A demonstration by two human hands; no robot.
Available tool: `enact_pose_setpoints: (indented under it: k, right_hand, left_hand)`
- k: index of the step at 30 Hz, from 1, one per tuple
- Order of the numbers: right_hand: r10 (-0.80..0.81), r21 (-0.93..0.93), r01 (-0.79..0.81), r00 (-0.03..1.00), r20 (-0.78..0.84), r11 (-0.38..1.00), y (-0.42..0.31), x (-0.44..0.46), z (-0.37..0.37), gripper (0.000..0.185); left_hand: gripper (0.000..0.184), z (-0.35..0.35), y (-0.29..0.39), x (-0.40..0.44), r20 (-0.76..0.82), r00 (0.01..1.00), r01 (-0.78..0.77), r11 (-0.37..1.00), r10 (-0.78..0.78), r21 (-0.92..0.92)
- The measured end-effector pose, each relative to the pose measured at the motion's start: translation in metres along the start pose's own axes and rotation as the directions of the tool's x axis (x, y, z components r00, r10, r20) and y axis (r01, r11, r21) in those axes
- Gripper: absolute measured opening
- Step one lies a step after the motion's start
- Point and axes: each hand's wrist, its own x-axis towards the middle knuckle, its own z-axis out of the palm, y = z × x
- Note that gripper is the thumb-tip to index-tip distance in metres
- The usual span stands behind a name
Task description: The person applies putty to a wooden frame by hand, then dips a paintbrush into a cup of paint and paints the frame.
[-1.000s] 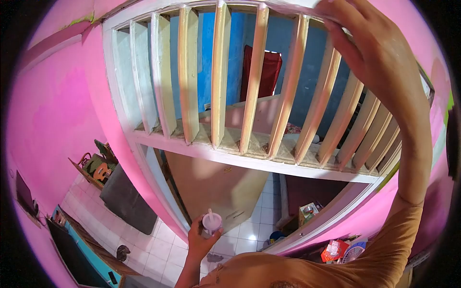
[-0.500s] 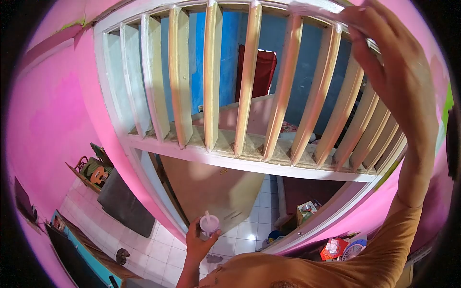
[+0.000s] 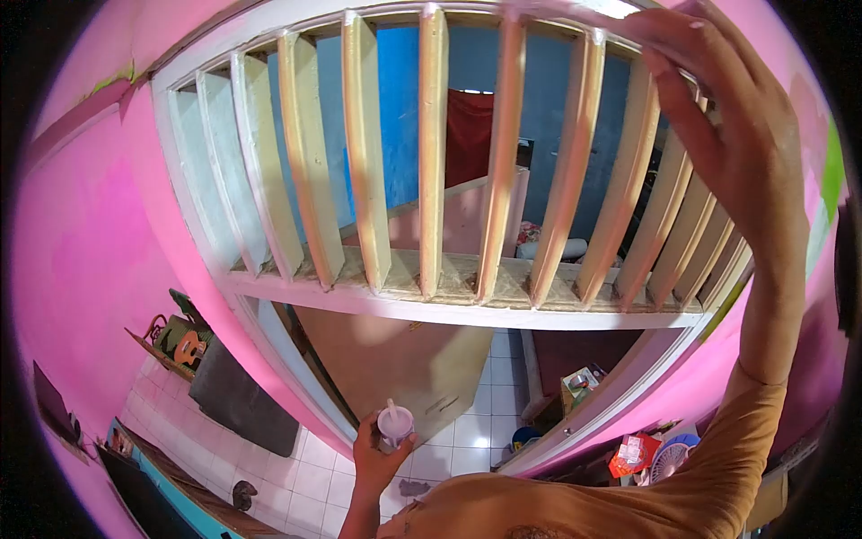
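Note:
My left hand (image 3: pixel 382 458) is closed around a small cup (image 3: pixel 395 422) of pale pinkish-white contents, with a short pale stick standing in it. It is low in the view, in front of the brown door (image 3: pixel 377 355). My right hand (image 3: pixel 718 99) is raised at the upper right, its fingers closed on a thin, blurred thing that looks like a paintbrush (image 3: pixel 597 18). This lies against the top rail of the slatted wooden vent frame (image 3: pixel 467 316). The left slats (image 3: pixel 224 153) are white; those farther right (image 3: pixel 434 153) are cream to tan.
Pink walls (image 3: pixel 85 207) flank the doorway. Through the slats appear a blue wall (image 3: pixel 398 117) and a red curtain (image 3: pixel 470 135). Below left are a grey sofa-like piece (image 3: pixel 242 395) and an orange guitar-shaped thing (image 3: pixel 189 348). A fan (image 3: pixel 672 456) stands lower right, above white floor tiles (image 3: pixel 305 485).
The view has shifted slightly, so the slats stand at a different angle. My right hand has moved a little left along the top rail. The left hand still holds the cup.

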Motion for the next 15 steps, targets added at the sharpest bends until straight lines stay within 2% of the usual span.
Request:
enact_pose_setpoints:
  k: [7, 10, 13, 15]
  right_hand:
    - [0.079, -0.046, -0.080, 0.997, -0.011, 0.996, 0.001, -0.024, 0.002, 0.030]
    - [0.084, 0.014, -0.084, 0.995, -0.055, 0.996, 0.005, -0.028, 0.000, 0.028]
    - [-0.008, -0.016, 0.005, 0.983, -0.186, 1.000, 0.000, -0.022, 0.010, 0.024]
    - [0.036, 0.013, -0.035, 0.996, -0.086, 0.999, -0.006, -0.017, 0.013, 0.017]
  left_hand:
    - [0.071, 0.004, -0.007, 0.001, 0.051, 0.999, 0.001, 1.000, -0.001, -0.008]
    - [0.072, 0.005, -0.011, 0.002, 0.048, 0.999, -0.004, 1.000, 0.005, -0.014]
    - [0.074, 0.007, -0.009, 0.002, 0.082, 0.997, -0.005, 1.000, 0.006, -0.013]
    - [0.069, 0.011, -0.005, 0.001, 0.074, 0.997, -0.001, 1.000, 0.002, -0.004]
